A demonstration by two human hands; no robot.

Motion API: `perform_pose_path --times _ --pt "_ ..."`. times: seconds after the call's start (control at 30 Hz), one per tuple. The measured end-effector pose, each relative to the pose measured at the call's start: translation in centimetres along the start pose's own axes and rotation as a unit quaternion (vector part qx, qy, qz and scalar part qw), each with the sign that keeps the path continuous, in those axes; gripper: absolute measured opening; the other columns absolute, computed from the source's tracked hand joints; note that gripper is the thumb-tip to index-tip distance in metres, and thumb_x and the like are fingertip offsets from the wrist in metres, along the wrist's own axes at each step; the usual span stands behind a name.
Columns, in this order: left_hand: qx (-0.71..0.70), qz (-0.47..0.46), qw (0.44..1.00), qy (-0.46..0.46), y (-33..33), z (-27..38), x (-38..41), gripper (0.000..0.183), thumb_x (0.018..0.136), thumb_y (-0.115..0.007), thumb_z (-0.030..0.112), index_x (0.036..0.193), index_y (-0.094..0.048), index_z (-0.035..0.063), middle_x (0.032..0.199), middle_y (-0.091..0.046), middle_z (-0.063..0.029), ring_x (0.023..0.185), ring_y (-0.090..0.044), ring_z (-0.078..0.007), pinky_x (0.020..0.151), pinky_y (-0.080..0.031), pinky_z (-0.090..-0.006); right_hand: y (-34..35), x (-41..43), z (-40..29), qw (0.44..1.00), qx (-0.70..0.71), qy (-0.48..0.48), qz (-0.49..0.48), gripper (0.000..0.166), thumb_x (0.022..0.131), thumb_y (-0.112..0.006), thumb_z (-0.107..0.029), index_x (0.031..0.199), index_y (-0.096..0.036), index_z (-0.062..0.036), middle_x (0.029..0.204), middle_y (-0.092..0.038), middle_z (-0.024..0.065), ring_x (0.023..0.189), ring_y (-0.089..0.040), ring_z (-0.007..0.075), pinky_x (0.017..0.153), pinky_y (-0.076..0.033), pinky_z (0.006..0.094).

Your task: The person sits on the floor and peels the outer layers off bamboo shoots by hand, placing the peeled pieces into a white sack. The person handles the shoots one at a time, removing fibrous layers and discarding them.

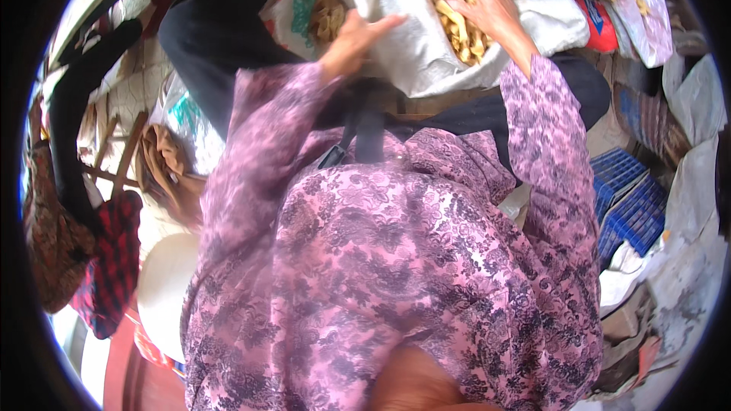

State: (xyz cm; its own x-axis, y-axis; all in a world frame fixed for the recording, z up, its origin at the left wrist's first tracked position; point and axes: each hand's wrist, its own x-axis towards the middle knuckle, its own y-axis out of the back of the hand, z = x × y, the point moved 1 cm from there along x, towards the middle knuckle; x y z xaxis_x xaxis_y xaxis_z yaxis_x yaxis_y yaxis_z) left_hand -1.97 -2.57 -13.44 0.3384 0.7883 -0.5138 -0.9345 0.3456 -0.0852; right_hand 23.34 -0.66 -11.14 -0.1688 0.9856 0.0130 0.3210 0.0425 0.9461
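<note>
In front of me a white woven sack (400,34) lies open between my legs. It holds many tan, knobbly, dried-looking pieces (457,28), whose exact kind I cannot tell. Palm down, my right hand (485,5) lies over the pieces with its fingers spread among them; whether it grips one is unclear. My left hand (360,37) hovers, a little blurred, beside the sack's left part, thumb stretched toward it and nothing seen in it. Just past that hand, a plastic bag (300,11) with brown contents (331,11) stands to the left.
Blue plastic baskets (628,200) stand at my right, near a red packet (597,23) and a clear bag (645,11). On the left are a wooden frame (128,148), brown cloth (165,151) and another person's dark-sleeved arm or leg (80,108).
</note>
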Motion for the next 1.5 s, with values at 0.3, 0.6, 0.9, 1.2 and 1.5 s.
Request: perform_pose_path --times 0.3,0.6,0.9,1.2,1.5 --pt "-0.216 -0.051 0.975 0.013 -9.0 4.2 0.1 0.023 0.077 -0.061 0.008 0.095 -0.061 -0.0067 0.081 -0.064 -0.0121 0.065 -0.062 -0.0186 0.057 -0.05 -0.0292 0.7 0.9 0.3 0.985 0.162 -0.015 -0.053 0.038 0.084 -0.054 -0.025 0.118 -0.056 -0.007 0.117 -0.058 0.0139 0.106 -0.056 0.0319 0.09 -0.044 0.0366" --pt "-0.246 -0.106 0.963 -0.02 -7.0 8.2 -2.0 0.025 0.078 -0.066 0.018 0.089 -0.062 -0.0044 0.077 -0.064 -0.0072 0.065 -0.059 -0.0132 0.057 -0.046 -0.0261 -0.9 4.8 -0.1 0.975 0.169 -0.016 -0.14 0.037 0.088 -0.046 -0.024 0.12 -0.055 -0.0074 0.118 -0.057 0.016 0.109 -0.054 0.0297 0.092 -0.042 0.0365" --pt "0.489 0.014 0.861 -0.137 6.4 4.2 3.1 0.026 0.078 -0.065 0.02 0.1 -0.064 0.0048 0.079 -0.067 -0.0108 0.073 -0.065 -0.0234 0.067 -0.051 -0.0329 4.7 1.2 -3.2 0.981 0.183 -0.024 -0.059 0.045 0.079 -0.064 -0.011 0.123 -0.053 -0.0072 0.118 -0.057 0.0139 0.104 -0.057 0.0269 0.087 -0.047 0.0351" --pt "0.324 0.163 0.932 -0.024 7.5 -5.3 10.9 0.03 0.072 -0.067 0.027 0.081 -0.067 -0.0017 0.072 -0.066 -0.0162 0.066 -0.064 -0.028 0.063 -0.049 -0.0367 3.7 -0.4 -3.8 0.925 0.352 -0.114 0.089 0.017 0.084 -0.063 -0.004 0.101 -0.066 -0.0016 0.08 -0.067 0.0036 0.071 -0.061 0.0082 0.063 -0.048 0.0202" --pt "0.053 0.342 0.935 0.082 6.4 -11.6 16.8 0.04 0.077 -0.069 0.033 0.079 -0.063 -0.0069 0.082 -0.065 -0.0164 0.073 -0.061 -0.0275 0.067 -0.047 -0.0327 2.7 -1.2 -3.3 0.935 0.325 -0.127 0.062 0.017 0.086 -0.061 -0.003 0.102 -0.065 -0.0007 0.08 -0.066 0.0033 0.07 -0.061 0.0083 0.063 -0.049 0.0211"
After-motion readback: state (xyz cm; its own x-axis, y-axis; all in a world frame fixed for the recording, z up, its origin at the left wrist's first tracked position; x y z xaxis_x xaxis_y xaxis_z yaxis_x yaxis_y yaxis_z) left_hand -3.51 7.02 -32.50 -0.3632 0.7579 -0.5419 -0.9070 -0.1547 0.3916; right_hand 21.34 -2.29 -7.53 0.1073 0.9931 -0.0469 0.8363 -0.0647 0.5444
